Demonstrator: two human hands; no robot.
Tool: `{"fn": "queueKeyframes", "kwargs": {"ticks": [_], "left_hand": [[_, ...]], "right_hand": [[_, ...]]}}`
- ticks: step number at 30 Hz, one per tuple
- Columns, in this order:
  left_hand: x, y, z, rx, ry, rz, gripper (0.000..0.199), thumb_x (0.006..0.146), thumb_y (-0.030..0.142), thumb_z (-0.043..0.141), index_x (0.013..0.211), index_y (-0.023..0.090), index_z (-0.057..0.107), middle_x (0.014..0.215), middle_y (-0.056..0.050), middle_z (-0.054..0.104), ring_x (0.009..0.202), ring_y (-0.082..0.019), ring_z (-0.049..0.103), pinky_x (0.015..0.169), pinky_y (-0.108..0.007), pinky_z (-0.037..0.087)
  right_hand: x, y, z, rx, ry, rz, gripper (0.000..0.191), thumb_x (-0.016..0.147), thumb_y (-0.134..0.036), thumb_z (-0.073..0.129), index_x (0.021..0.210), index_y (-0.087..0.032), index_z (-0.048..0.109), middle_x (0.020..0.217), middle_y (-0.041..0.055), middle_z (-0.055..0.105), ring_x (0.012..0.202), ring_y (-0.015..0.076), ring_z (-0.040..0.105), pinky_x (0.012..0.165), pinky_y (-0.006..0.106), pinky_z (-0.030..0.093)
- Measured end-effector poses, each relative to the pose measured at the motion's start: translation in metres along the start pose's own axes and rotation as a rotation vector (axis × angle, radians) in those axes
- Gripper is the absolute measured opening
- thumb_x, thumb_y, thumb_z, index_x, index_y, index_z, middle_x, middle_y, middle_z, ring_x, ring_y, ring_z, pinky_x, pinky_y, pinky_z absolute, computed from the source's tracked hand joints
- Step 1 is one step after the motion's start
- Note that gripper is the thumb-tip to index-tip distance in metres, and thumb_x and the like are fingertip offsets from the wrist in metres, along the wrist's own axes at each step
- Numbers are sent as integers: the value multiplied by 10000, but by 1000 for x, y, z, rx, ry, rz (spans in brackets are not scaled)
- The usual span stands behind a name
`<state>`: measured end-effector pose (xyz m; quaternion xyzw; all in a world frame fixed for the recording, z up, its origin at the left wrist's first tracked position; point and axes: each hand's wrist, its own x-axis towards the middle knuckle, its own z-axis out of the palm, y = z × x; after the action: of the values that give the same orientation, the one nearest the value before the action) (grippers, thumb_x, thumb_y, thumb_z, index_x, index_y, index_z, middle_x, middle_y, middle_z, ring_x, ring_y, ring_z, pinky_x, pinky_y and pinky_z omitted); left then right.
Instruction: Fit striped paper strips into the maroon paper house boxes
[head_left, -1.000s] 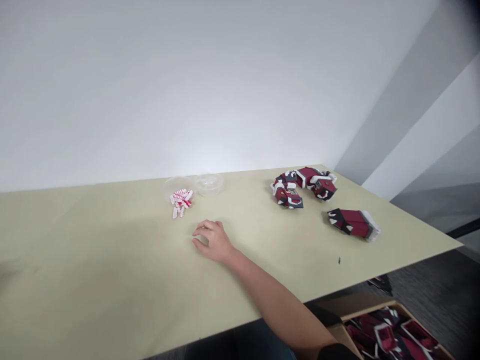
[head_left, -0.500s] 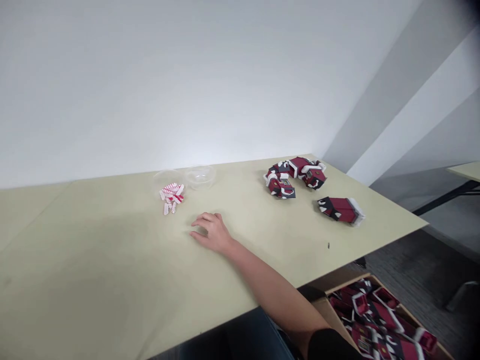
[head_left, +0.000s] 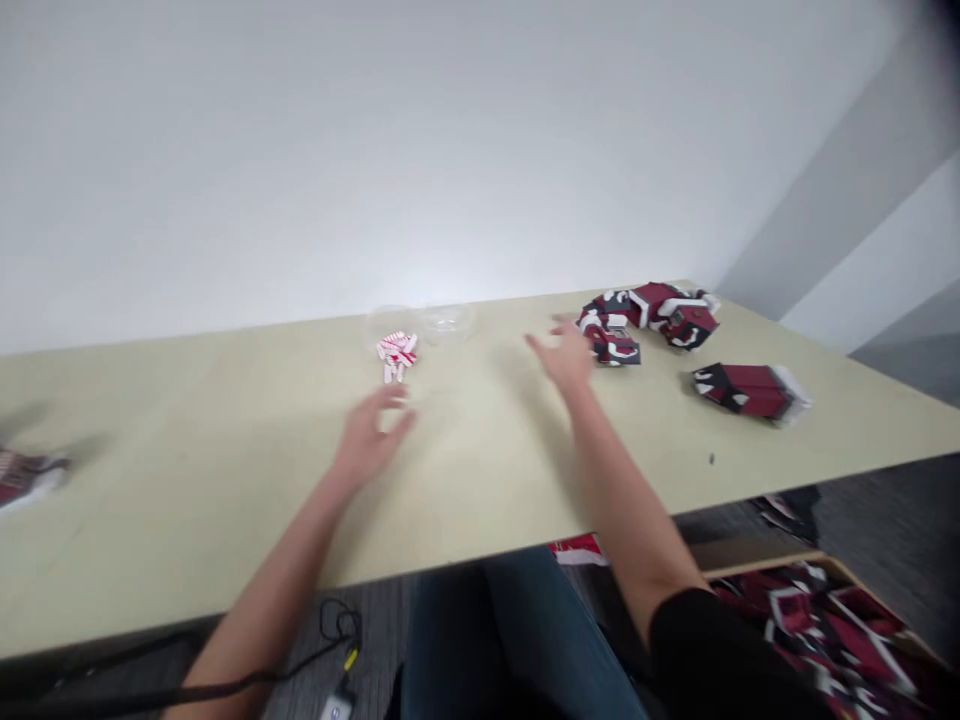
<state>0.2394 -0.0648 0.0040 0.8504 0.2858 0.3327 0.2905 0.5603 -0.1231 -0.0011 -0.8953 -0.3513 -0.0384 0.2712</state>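
Left hand (head_left: 373, 425): grip spread, empty, near red-and-white paper strips (head_left: 396, 355).
Right hand (head_left: 564, 358): grip spread, empty, just beside maroon paper models (head_left: 649, 312).

Both hands (head_left: 373, 432) open, reaching forward

Hmm, need points per hand? Using one name "hands".

Both the left hand (head_left: 373, 430) and right hand (head_left: 564, 355) are pretty motion-blurred, lol, that red-and-white piece (head_left: 26, 478) gets cut off at the left edge, the cardboard box (head_left: 780, 562) runs out of frame, and that dark speck (head_left: 712, 459) is too tiny to make out
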Motion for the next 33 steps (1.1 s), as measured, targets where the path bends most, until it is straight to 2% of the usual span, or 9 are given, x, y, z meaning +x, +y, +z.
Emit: {"fn": "queueKeyframes", "kwargs": {"ticks": [3,7,10,13,17,22,25,29,33], "left_hand": [[4,12,30,-9,-127,132,335,901,376,587,1199,230,625,1100,-78,714,959,-214,703,850,-360,574],[9,-1,66,-60,-40,124,245,928,257,494,1100,218,664,1013,-81,733,901,-213,711,858,-377,564],[-1,-30,66,-83,51,28,238,919,229,478,1030,231,689,957,-73,741,879,-215,711,845,-372,559],[-8,-56,52,-119,185,-84,226,904,240,496,1019,231,690,936,-62,738,853,-207,706,817,-359,556],[-3,-63,42,-142,268,-93,244,924,228,450,996,217,683,937,-66,723,874,-200,691,828,-354,539],[-7,-33,52,-73,64,64,239,925,293,507,1098,215,652,1082,-100,692,1022,-234,661,936,-400,512],[-13,-20,57,-13,-1,25,507,846,424,648,1300,225,539,1299,-134,591,1221,-287,568,1056,-458,454],[-13,-28,59,-79,76,-181,910,718,529,768,1451,194,346,1464,-191,412,1393,-350,394,1150,-525,354],[-8,-42,57,-181,169,-315,1045,661,560,807,1483,193,276,1482,-203,374,1428,-380,332,1151,-536,337]], "right_hand": [[24,61,-21,-228,81,329,919,697,-599,744,1405,-99,436,1392,295,468,1291,444,443,986,551,398],[27,105,-30,-237,15,365,798,761,-500,713,1385,-85,439,1316,347,503,1265,407,507,971,471,429],[23,113,-35,-223,6,294,750,791,-463,677,1384,-77,429,1267,334,552,1221,401,557,953,457,449],[19,109,-43,-213,24,269,865,726,-500,714,1414,-80,401,1262,310,577,1182,444,573,921,526,471],[-2,74,-58,-258,40,96,827,737,-555,678,1393,-104,453,1174,272,636,1093,431,619,888,521,486],[-47,-13,-54,-310,-142,-190,649,773,-504,645,1272,-96,566,1016,206,696,992,361,653,852,422,482],[-62,-67,-40,-227,-253,-293,620,771,-505,645,1252,-118,588,972,159,709,957,313,657,831,368,473],[-59,-112,-28,-71,-405,-225,553,747,-488,669,1192,-162,624,869,92,708,897,267,654,781,333,465],[-45,-124,-28,74,-530,-117,465,734,-473,704,1092,-178,663,870,75,708,836,225,654,735,311,469]]}}
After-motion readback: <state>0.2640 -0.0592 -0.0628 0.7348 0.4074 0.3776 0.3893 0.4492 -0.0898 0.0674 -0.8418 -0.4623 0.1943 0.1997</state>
